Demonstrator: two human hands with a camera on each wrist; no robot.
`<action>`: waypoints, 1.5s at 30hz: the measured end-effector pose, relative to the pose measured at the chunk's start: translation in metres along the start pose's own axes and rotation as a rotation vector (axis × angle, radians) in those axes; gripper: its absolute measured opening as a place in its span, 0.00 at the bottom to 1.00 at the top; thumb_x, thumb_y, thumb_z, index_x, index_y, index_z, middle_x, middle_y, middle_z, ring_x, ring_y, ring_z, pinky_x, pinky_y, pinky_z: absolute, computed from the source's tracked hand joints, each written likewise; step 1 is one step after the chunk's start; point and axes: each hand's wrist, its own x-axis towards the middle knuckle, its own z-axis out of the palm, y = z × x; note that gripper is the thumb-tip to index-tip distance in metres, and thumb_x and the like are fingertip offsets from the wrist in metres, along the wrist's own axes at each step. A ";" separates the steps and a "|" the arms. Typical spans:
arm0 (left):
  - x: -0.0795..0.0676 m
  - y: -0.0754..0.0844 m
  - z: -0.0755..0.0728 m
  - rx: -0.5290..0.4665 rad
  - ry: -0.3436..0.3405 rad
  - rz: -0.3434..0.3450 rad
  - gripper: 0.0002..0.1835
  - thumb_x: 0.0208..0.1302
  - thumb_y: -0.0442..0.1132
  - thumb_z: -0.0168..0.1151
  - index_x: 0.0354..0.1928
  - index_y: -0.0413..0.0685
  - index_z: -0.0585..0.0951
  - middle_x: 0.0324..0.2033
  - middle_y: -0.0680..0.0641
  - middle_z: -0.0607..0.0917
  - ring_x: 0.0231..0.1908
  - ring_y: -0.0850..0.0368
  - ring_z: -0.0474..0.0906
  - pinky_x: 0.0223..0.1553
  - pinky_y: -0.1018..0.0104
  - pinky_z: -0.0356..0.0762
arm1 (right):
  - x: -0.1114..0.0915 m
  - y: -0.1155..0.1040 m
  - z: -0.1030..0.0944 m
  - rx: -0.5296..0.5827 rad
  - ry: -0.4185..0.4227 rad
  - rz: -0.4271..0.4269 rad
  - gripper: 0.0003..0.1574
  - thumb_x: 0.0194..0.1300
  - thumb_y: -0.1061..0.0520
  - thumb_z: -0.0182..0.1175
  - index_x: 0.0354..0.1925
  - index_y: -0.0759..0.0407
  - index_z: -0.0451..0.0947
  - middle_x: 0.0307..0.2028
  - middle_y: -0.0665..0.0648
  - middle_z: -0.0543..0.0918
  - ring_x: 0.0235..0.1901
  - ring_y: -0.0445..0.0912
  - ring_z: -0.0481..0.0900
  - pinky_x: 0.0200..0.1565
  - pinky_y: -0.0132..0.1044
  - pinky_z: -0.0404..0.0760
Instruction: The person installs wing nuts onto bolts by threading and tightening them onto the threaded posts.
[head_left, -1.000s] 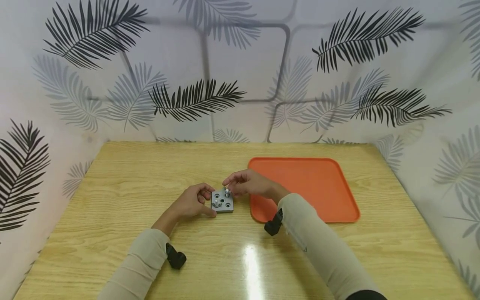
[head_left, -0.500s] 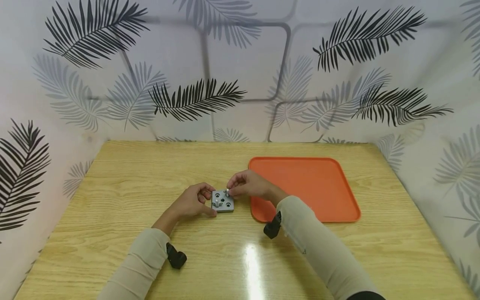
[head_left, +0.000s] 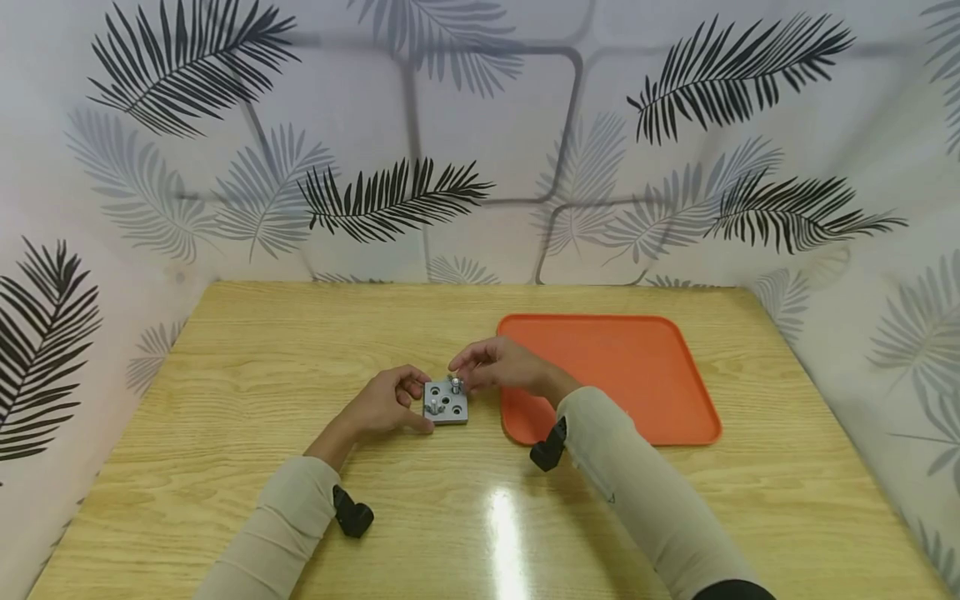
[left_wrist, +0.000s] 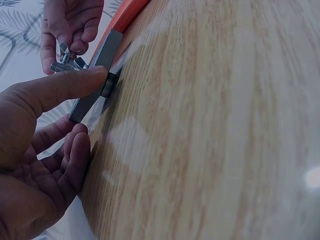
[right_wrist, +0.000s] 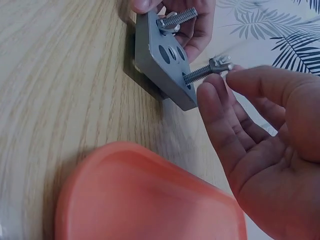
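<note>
A square grey metal plate [head_left: 446, 413] with several holes sits at the table's middle, a dark round part [left_wrist: 109, 86] under it. Two threaded bolts stand up from opposite corners. My left hand [head_left: 386, 402] grips the plate's left side, thumb along the near edge and fingers at the far corner. On the left bolt [right_wrist: 183, 18], a wing nut [right_wrist: 171, 28] sits low by the plate. At the far right corner my right hand [head_left: 498, 367] holds another wing nut [right_wrist: 220, 64] between thumb and fingertips, near the top of its bolt [right_wrist: 197, 74].
An orange tray [head_left: 607, 375] lies right of the plate, its near rim below my right forearm. The wooden table [head_left: 300, 333] ends at a leaf-patterned backdrop [head_left: 480, 125]. Each wrist carries a small black camera.
My right fingers closed in on the wing nut half a second ago and are spread wider now, with the hand slightly turned. The left hand and plate stay in place.
</note>
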 end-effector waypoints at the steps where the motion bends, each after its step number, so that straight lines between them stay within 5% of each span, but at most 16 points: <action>1: 0.000 0.000 0.000 0.004 0.001 0.003 0.33 0.46 0.36 0.81 0.55 0.42 0.77 0.40 0.46 0.75 0.36 0.55 0.68 0.40 0.64 0.69 | 0.000 -0.001 0.000 -0.019 -0.008 -0.001 0.21 0.67 0.69 0.56 0.58 0.70 0.76 0.44 0.58 0.84 0.41 0.41 0.82 0.52 0.43 0.84; 9: 0.001 0.001 -0.001 0.008 0.009 0.020 0.33 0.45 0.36 0.81 0.55 0.43 0.77 0.40 0.47 0.76 0.35 0.55 0.68 0.41 0.63 0.70 | 0.001 -0.004 0.004 -0.067 0.001 -0.005 0.24 0.65 0.69 0.61 0.59 0.70 0.75 0.40 0.55 0.82 0.39 0.41 0.81 0.47 0.38 0.84; 24: 0.000 -0.002 0.002 -0.010 -0.004 0.001 0.33 0.46 0.36 0.81 0.56 0.44 0.77 0.41 0.47 0.76 0.35 0.54 0.68 0.41 0.63 0.70 | -0.003 0.005 0.008 -0.046 0.078 0.029 0.09 0.66 0.65 0.62 0.44 0.69 0.80 0.31 0.52 0.84 0.30 0.41 0.79 0.37 0.34 0.81; 35: 0.000 -0.002 0.001 -0.012 -0.006 0.003 0.32 0.46 0.36 0.80 0.55 0.42 0.76 0.40 0.46 0.75 0.35 0.55 0.67 0.40 0.64 0.69 | -0.002 0.003 0.001 -0.014 0.030 -0.008 0.17 0.72 0.67 0.52 0.57 0.70 0.76 0.38 0.56 0.83 0.38 0.45 0.83 0.47 0.42 0.84; 45: 0.002 -0.003 0.001 -0.017 0.000 0.008 0.33 0.45 0.35 0.81 0.55 0.42 0.77 0.40 0.47 0.76 0.35 0.55 0.68 0.40 0.64 0.70 | 0.000 0.002 0.004 -0.063 -0.023 -0.031 0.22 0.68 0.69 0.54 0.60 0.72 0.74 0.38 0.55 0.83 0.37 0.41 0.80 0.44 0.35 0.82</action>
